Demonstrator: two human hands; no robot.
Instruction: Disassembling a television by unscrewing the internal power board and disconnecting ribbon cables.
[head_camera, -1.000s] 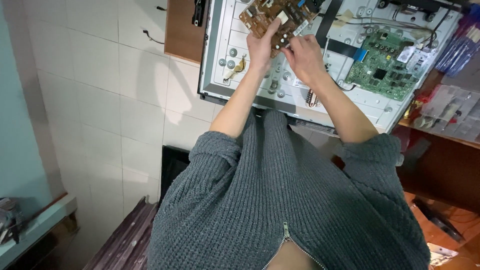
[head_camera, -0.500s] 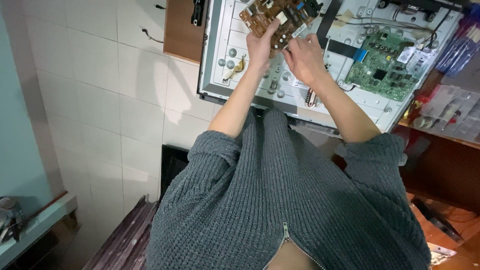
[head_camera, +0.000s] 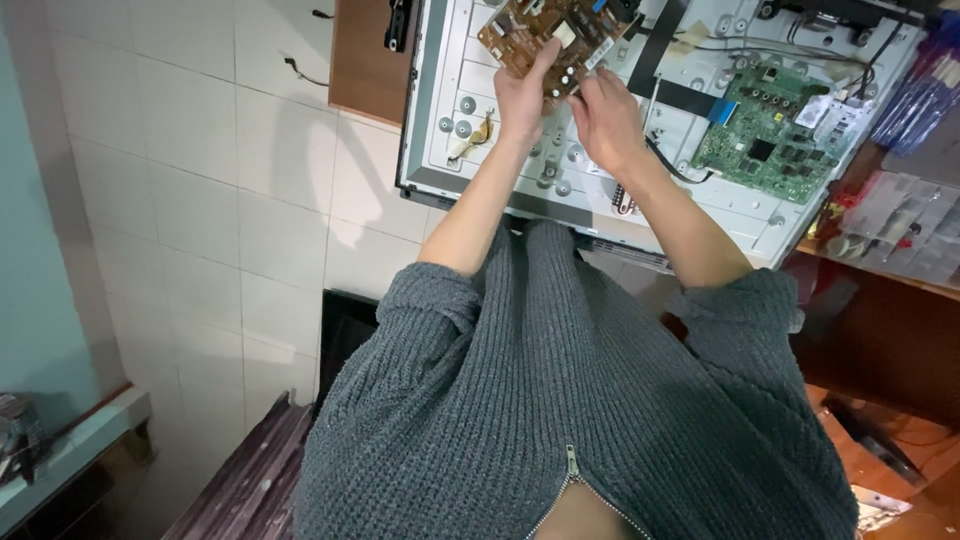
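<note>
A brown circuit board (head_camera: 540, 35) with several small components lies tilted over the opened back of a flat screen panel (head_camera: 480, 95). My left hand (head_camera: 522, 95) grips the board's near edge. Beside it, my right hand (head_camera: 607, 118) has its fingers pinched at the same edge; what they pinch is hidden. A green circuit board (head_camera: 765, 135) is mounted on the panel to the right, with black cables (head_camera: 660, 45) running toward it.
The panel rests on a brown wooden table (head_camera: 365, 60). Plastic packets of small parts (head_camera: 890, 215) lie at the right. White floor tiles (head_camera: 200, 200) spread to the left, and a dark object (head_camera: 345, 330) stands below the table.
Both hands stay at the brown board's near edge with only small finger shifts. The board has not visibly moved.
</note>
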